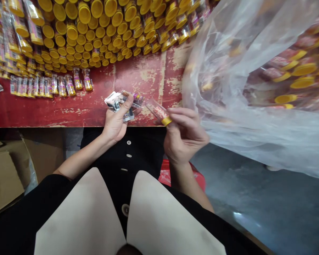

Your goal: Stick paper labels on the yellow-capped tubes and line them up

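Note:
My right hand (pixel 184 134) grips a clear tube (pixel 158 111) by its lower end, where a yellow cap sits. Pink and white bits show through the tube's wall, and it tilts up to the left. Held in my left hand (pixel 115 124) is a bundle of small printed packets or cards (pixel 112 100), with the thumb pressed over it. A clear piece with purple print (pixel 138 99) pokes out past the left fingertips, close to the tube's upper end. Whether that piece touches the tube I cannot tell.
Many yellow-capped tubes (pixel 97 44) lie stacked along the back of the worn red table (pixel 138 76). A row of tubes (pixel 45 86) lies at the left. On the right, a large clear plastic bag (pixel 218 117) holds more tubes. Cardboard boxes (pixel 5 177) stand lower left.

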Demonstrator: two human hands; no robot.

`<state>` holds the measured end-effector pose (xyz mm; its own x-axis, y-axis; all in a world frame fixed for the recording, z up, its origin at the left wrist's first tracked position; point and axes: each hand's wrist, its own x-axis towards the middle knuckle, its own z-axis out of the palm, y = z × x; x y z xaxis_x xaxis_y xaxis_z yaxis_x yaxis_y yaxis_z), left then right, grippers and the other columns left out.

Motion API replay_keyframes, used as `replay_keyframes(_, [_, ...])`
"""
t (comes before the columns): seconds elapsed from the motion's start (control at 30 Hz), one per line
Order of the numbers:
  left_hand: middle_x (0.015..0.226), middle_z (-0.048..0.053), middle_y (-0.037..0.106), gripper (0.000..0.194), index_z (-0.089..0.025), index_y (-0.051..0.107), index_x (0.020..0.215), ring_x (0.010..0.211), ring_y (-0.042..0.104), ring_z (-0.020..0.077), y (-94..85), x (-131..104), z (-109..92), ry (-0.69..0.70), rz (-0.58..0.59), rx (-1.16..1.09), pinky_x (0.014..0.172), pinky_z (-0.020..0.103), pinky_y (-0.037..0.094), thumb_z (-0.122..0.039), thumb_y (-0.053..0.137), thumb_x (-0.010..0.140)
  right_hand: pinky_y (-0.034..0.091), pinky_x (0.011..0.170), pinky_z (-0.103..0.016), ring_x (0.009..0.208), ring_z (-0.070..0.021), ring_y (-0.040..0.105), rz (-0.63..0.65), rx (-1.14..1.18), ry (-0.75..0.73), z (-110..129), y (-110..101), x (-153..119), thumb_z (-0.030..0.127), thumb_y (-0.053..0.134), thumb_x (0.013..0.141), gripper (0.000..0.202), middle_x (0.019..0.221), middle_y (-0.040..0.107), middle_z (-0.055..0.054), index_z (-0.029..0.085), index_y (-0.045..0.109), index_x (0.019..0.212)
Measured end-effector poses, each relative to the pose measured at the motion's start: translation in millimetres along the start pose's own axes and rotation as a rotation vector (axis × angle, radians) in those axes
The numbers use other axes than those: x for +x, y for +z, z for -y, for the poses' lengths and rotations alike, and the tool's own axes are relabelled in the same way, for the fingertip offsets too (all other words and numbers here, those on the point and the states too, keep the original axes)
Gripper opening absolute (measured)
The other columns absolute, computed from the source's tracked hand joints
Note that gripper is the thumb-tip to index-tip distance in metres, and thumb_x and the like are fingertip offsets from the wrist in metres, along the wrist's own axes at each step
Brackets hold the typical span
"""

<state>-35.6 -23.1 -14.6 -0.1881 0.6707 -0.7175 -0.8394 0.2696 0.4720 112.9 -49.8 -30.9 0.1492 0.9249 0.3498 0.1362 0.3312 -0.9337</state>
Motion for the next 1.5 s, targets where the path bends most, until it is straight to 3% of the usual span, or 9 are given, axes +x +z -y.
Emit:
replay_keyframes(0.17, [0.105, 0.000, 0.074, 0.022, -0.020, 0.071, 0.101, 0.119, 0.067, 0.0219, -2.4, 2, 0, -0.035, 0.024, 0.033, 0.098, 0.036, 0.056, -0.021, 0.078, 0.080, 0.062, 0.061, -0.031, 0.084, -0.0159, 0.068, -0.112, 0.131, 0.033, -3, 2, 0, 0.027, 0.069, 0.085, 0.014, 0.098, 0.068, -0.001, 0.032, 0.074, 0.097])
replay_keyframes(0.37, [0.087, -0.002, 0.072, 0.012, -0.016, 0.068, 0.089, 0.112, 0.070, 0.0205, -0.4, -3, 1, -0.026, 0.083, 0.009, 0.100, 0.038, 0.055, -0.014, 0.075, 0.079, 0.063, 0.086, -0.040, 0.089, -0.0162, 0.070, -0.012, -0.018, -0.035, 6, -3, 3, 0.018, 0.068, 0.086, 0.016, 0.097, 0.073, -0.001, 0.028, 0.076, 0.094])
replay_keyframes(0.57, [0.087, 0.001, 0.074, 0.010, -0.016, 0.069, 0.084, 0.105, 0.073, 0.0195, 0.0, 2, -3, -0.034, 0.044, 0.078, 0.095, 0.033, 0.057, -0.013, 0.076, 0.078, 0.067, 0.066, -0.033, 0.083, -0.0147, 0.069, -0.035, 0.131, 0.065, 5, -3, 4, 0.020, 0.068, 0.085, 0.017, 0.098, 0.070, -0.001, 0.030, 0.075, 0.096])
replay_keyframes(0.7, [0.093, 0.002, 0.076, 0.008, -0.018, 0.070, 0.083, 0.101, 0.073, 0.0180, -0.6, 4, -5, -0.062, 0.031, 0.108, 0.094, 0.031, 0.057, -0.018, 0.077, 0.079, 0.065, 0.057, -0.029, 0.071, -0.0121, 0.068, -0.073, 0.269, 0.034, -1, 0, 3, 0.019, 0.070, 0.083, 0.019, 0.097, 0.069, 0.000, 0.031, 0.076, 0.096])
replay_keyframes(0.87, [0.089, 0.002, 0.073, 0.009, -0.017, 0.069, 0.088, 0.112, 0.070, 0.0236, -2.2, 1, 0, 0.006, 0.131, 0.104, 0.100, 0.040, 0.055, -0.017, 0.074, 0.082, 0.066, 0.059, -0.033, 0.074, -0.0146, 0.068, -0.005, 0.274, 0.065, 1, -1, -1, 0.022, 0.068, 0.086, 0.015, 0.097, 0.066, -0.002, 0.031, 0.075, 0.097])
replay_keyframes(1.0, [0.091, 0.001, 0.073, 0.013, -0.015, 0.069, 0.090, 0.114, 0.070, 0.0266, -3.8, 0, 3, 0.020, 0.120, 0.093, 0.095, 0.041, 0.057, -0.016, 0.077, 0.079, 0.065, 0.064, -0.036, 0.078, -0.0159, 0.068, 0.037, 0.192, 0.071, 5, -5, -1, 0.023, 0.068, 0.087, 0.015, 0.098, 0.068, -0.002, 0.031, 0.075, 0.097])
replay_keyframes(1.17, [0.089, 0.000, 0.074, 0.019, -0.016, 0.071, 0.093, 0.107, 0.072, 0.0237, -3.1, -4, 0, -0.025, 0.108, 0.116, 0.095, 0.043, 0.058, -0.014, 0.079, 0.075, 0.062, 0.080, -0.040, 0.089, -0.0186, 0.070, 0.079, -0.066, -0.067, 8, -10, 3, 0.021, 0.068, 0.087, 0.017, 0.096, 0.074, -0.002, 0.032, 0.076, 0.097])
replay_keyframes(1.33, [0.092, 0.005, 0.077, 0.023, -0.016, 0.073, 0.093, 0.108, 0.073, 0.0257, 0.2, -8, -4, -0.129, 0.088, 0.124, 0.097, 0.040, 0.058, -0.011, 0.081, 0.072, 0.063, 0.076, -0.039, 0.084, -0.0186, 0.072, 0.162, -0.106, -0.115, 8, -11, 5, 0.024, 0.070, 0.086, 0.012, 0.094, 0.076, -0.003, 0.031, 0.076, 0.093])
replay_keyframes(1.5, [0.100, 0.009, 0.077, 0.019, -0.013, 0.073, 0.094, 0.108, 0.073, 0.0255, -0.2, -4, -6, -0.111, 0.081, 0.133, 0.096, 0.035, 0.057, -0.013, 0.079, 0.077, 0.063, 0.069, -0.037, 0.081, -0.0184, 0.072, 0.234, 0.003, -0.053, 5, -14, 0, 0.023, 0.071, 0.084, 0.014, 0.094, 0.076, -0.003, 0.032, 0.076, 0.093])
